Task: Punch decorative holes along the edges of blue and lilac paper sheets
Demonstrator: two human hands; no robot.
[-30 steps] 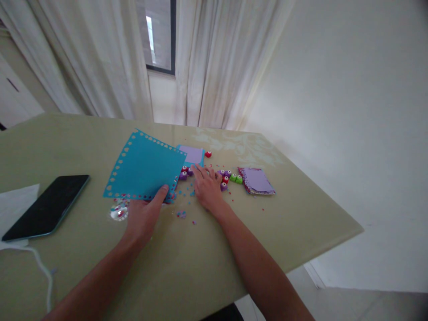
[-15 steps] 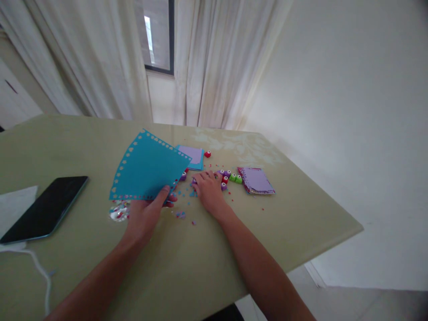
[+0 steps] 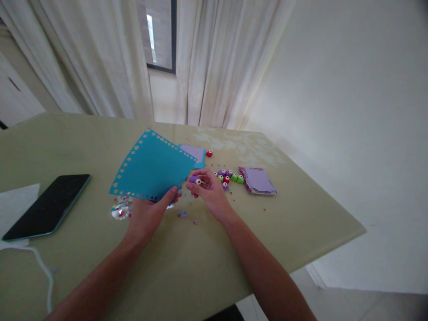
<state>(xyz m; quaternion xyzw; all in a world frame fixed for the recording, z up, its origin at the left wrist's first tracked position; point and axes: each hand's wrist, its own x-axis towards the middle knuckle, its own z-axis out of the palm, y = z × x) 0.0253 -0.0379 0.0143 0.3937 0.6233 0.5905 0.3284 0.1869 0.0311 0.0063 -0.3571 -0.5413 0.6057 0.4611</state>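
My left hand [image 3: 152,214] grips a blue sheet of paper [image 3: 155,165] by its lower right corner, thumb on top. Small shapes are punched out along several of its edges. Between the thumb and fingers of my right hand [image 3: 210,191] is a small purple craft punch [image 3: 194,179] with a white eye-like button. It is raised just right of the sheet, apart from it. Behind that hand a cluster of purple, red and green craft punches [image 3: 226,179] stands on the table. A single red craft punch [image 3: 209,154] sits farther back.
Right of the cluster lies a stack of punched paper [image 3: 259,181]. Behind the blue sheet are lilac and blue papers [image 3: 195,154], partly covered. Confetti [image 3: 182,214] is scattered around, with a heap [image 3: 121,208] by my left wrist. A black tablet [image 3: 48,207] and white cable [image 3: 47,269] lie left.
My right hand has lifted from the table with the purple craft punch in its fingers and moved nearer the blue sheet. The sheet stays in my left hand, hardly moved.
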